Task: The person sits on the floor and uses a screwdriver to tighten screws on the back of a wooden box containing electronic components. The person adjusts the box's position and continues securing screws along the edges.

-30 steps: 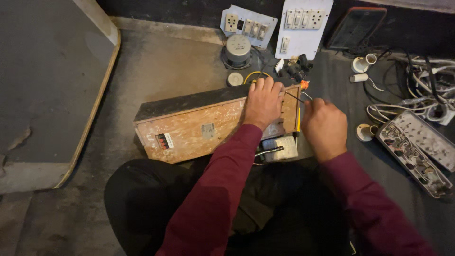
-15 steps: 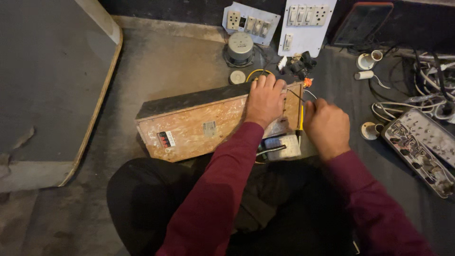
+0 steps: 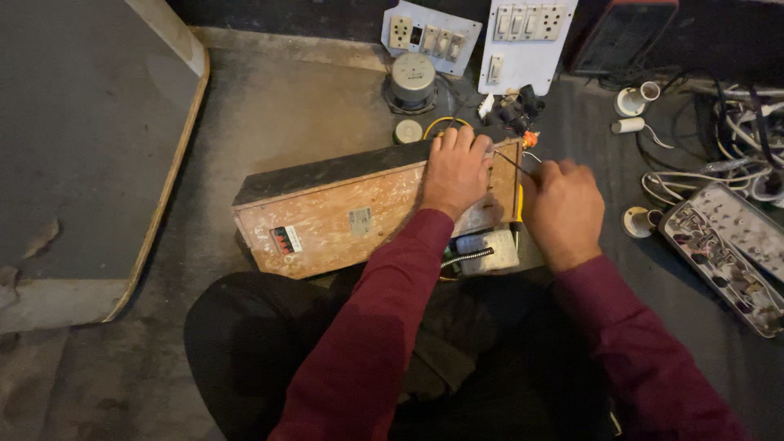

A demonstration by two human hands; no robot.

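A long chipboard box with a dark top lies on the floor against my knees. My left hand grips its right end over the top edge. My right hand is closed around a yellow-handled screwdriver; a thin metal shaft runs from the hand up-left to the box's right edge. Below the hands a small white module with a coiled cable pokes out of the box's end.
Two white switch-and-socket plates lean at the back, with a round grey part before them. Tangled cables, white lamp holders and a tray of small parts lie right. A board edge runs along the left.
My right hand has shifted its grip, so the screwdriver's thin shaft now points up-left at the box's right edge. The view has shifted slightly. My left hand stays on the box.
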